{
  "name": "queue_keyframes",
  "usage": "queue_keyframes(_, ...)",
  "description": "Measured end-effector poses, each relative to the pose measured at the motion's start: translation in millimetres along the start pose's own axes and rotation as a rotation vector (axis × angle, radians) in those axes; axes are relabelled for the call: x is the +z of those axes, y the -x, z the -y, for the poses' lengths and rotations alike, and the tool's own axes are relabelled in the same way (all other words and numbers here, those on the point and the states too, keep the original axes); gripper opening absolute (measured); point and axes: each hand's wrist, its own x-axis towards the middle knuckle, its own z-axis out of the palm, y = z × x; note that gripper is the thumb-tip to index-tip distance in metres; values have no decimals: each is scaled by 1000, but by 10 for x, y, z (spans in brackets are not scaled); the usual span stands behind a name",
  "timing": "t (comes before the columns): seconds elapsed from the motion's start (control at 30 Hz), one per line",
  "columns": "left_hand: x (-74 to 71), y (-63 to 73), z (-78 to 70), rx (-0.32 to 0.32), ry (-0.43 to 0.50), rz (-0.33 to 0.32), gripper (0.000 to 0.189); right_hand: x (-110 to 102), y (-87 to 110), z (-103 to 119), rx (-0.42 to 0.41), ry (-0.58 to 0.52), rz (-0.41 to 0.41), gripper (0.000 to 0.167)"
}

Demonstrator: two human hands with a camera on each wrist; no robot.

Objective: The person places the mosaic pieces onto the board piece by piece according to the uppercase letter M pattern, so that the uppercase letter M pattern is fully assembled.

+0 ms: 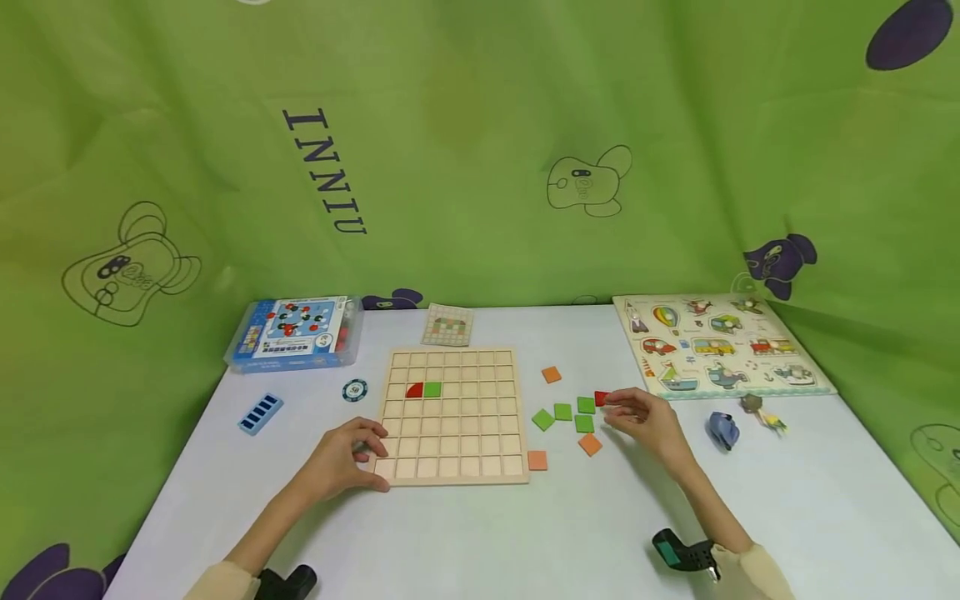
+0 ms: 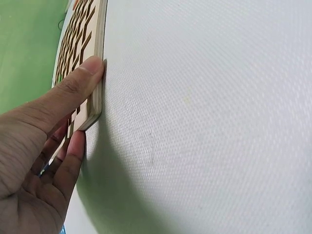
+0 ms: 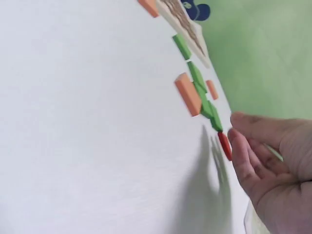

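Observation:
My left hand [image 1: 347, 457] holds the near left corner of a wooden grid board [image 1: 457, 469], thumb on its front edge and fingers along its left side. A red quarter-round tile [image 1: 416, 390] and a green square tile [image 1: 432, 389] lie side by side in the board's cells. To the right, my right hand [image 1: 643, 419] hovers with loosely bent fingers at a red tile [image 1: 601, 398]. In the right wrist view the fingertips [image 3: 235, 134] stand over the table, with that red tile [image 3: 224, 146] just beyond them and nothing between thumb and fingers.
Several green tiles [image 1: 562, 412] and orange tiles [image 1: 590, 444] lie right of the board. A pattern card [image 1: 448, 325] is behind it. A boxed set [image 1: 292, 333], a round chip [image 1: 355, 390] and a blue piece [image 1: 261, 414] sit left; a picture puzzle [image 1: 716, 346] and a blue object [image 1: 723, 430], right.

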Motion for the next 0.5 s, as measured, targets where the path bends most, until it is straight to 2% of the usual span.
queue_keyframes(0.2,-17,1,-3,7,4,-7,35,45,57,-47,-57,-61,76,30)
queue_keyframes(0.4,-8,1,-6,25,17,-10,35,72,50,-83,-56,-91,23,30)
queue_keyframes(0.5,-6,7,0,28,12,-10,35,68,30,-117,-61,-120,25,30)
